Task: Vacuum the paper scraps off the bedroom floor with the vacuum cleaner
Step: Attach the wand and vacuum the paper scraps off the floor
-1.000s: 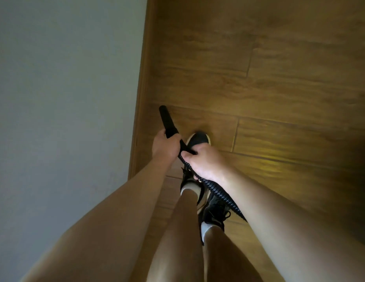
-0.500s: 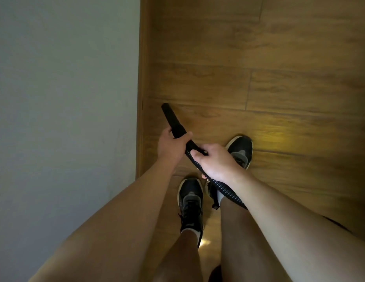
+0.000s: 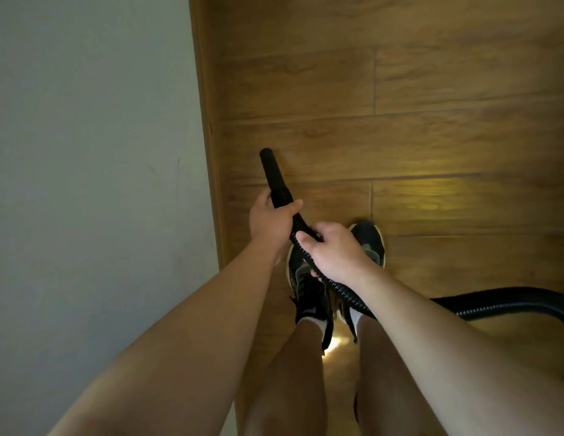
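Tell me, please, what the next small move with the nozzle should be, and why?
Probably carry the nozzle onward over the floor: the left hand grips it, the right hand grips the hose, and no paper scraps show here.

No word, brand, number or sign can be read: the black vacuum hose (image 3: 274, 180), the dark sneakers (image 3: 369, 239) and the pale wall (image 3: 85, 152) carry no legible marking.

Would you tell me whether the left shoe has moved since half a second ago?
Yes. The left shoe has stepped forward along the baseboard, drawing nearly level with the right shoe, which stays on the same plank seam.
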